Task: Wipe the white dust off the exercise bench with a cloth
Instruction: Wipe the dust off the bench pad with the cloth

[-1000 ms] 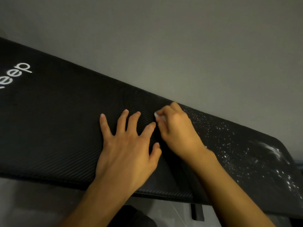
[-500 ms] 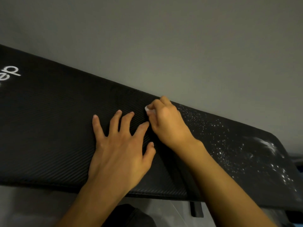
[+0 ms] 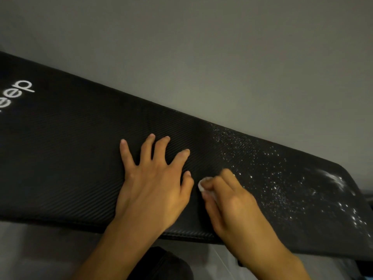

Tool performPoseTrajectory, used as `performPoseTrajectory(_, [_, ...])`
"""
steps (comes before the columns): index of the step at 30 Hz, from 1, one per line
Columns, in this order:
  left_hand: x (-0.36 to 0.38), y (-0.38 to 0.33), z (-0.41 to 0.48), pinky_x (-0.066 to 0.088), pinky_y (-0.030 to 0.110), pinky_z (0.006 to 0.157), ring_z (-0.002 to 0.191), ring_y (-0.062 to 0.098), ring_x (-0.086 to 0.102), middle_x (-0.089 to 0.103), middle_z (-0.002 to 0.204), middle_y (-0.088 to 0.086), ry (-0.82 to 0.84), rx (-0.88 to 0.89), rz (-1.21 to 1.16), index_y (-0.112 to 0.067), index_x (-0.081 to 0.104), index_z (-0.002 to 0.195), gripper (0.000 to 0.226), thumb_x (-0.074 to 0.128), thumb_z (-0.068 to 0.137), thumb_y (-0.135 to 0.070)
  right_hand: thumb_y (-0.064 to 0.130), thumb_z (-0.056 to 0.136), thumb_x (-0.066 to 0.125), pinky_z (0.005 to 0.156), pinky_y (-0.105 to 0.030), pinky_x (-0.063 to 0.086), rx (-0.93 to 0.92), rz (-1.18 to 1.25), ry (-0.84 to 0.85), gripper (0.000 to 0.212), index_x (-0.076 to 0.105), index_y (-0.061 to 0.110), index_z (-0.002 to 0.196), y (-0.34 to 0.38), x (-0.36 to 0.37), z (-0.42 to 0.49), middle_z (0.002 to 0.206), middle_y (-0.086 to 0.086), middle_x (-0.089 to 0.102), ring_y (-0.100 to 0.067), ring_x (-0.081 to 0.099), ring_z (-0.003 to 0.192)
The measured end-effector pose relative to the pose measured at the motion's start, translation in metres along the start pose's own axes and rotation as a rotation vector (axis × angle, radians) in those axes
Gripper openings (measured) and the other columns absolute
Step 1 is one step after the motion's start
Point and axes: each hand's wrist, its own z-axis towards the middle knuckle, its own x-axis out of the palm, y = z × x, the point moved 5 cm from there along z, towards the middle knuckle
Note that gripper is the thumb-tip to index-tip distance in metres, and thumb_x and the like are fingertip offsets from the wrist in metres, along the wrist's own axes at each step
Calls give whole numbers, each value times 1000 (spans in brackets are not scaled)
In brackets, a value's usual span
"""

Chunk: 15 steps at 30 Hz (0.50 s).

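Head view, right grip (image 3: 232,206) pinching white cloth (image 3: 202,186)

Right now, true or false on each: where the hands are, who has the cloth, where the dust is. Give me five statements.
1. The left hand lies flat on the bench, fingers spread. True.
2. The right hand grips the cloth. True.
3. The white dust lies mostly left of both hands. False: it covers the right part of the bench, right of the hands.
4. The cloth is at the bench's far edge, by the wall. False: it is about mid-width, close beside the left thumb.
5. White lettering sits at the bench's left end. True.
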Motion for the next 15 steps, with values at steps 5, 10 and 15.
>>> performPoseTrajectory(5, [-1, 1, -1, 15, 76, 116, 149, 37, 32, 45, 155, 13, 30, 8, 36, -37, 52, 145, 59, 28, 95, -56, 34, 102, 38, 61, -44, 54, 52, -151, -127, 31, 60, 12, 107, -6, 5, 26, 103, -1, 48, -21, 55, 74])
performPoseTrajectory(10, [0, 0, -2, 14, 77, 116, 149, 39, 32, 45, 155, 15, 20, 22, 23, -37, 53, 144, 56, 27, 96, -53, 30, 104, 42, 58, -39, 50, -83, 9, 9, 21, 57, 18, 113, 30, 10, -30, 101, 3, 42, -16, 51, 74])
performPoseTrajectory(15, [0, -1, -4, 14, 76, 116, 150, 39, 29, 41, 158, 16, 20, 32, 30, -38, 51, 146, 59, 24, 96, -54, 29, 106, 42, 59, -43, 51, -19, -111, -81, 21, 58, 16, 111, 10, 7, -14, 101, 1, 45, -21, 53, 76])
